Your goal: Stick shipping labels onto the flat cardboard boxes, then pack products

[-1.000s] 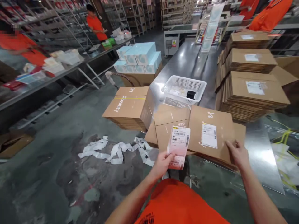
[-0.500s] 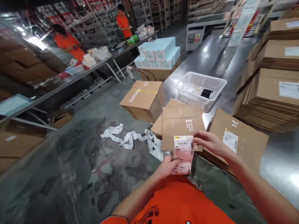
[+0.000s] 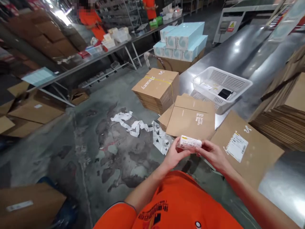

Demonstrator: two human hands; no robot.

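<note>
A folded white paper label with black print (image 3: 190, 143) is held between the fingers of the left hand (image 3: 175, 155) and right hand (image 3: 209, 155), in front of the orange shirt (image 3: 183, 200). Beyond it, flattened brown cardboard boxes (image 3: 190, 117) are laid beside a white perforated plastic basket (image 3: 221, 86).

This looks like a packing area in a warehouse. Metal shelves (image 3: 113, 14) stand at the back, a strapped stack of flattened cardboard boxes (image 3: 156, 84) sits beside a long metal desk (image 3: 250, 52), and pale blue boxes (image 3: 188, 36) are piled nearby. Two people in orange shirts (image 3: 91, 20) stand along another desk (image 3: 83, 62), and the hard floor (image 3: 100, 98) is stained, with a folded printed label (image 3: 190, 142) above it
</note>
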